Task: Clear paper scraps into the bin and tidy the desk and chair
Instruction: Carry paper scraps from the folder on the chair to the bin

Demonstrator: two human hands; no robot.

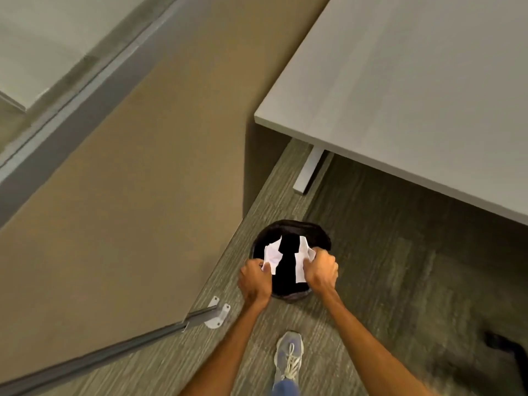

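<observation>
A round black bin (317,235) with a dark liner stands on the carpet near the desk's corner. Both my hands hover over its mouth. My left hand (255,280) pinches a white paper scrap (272,254) at the bin's left side. My right hand (320,271) grips another white paper scrap (303,260) at the right side. The two pieces are held apart with the dark inside of the bin showing between them. The grey desk (405,90) fills the upper right, its top bare in view.
A tan partition wall (123,195) runs along the left, its metal foot bracket (217,312) bolted to the floor. The desk leg (310,172) stands behind the bin. My shoe (289,355) is below the bin. A dark chair base part (505,350) shows at the lower right.
</observation>
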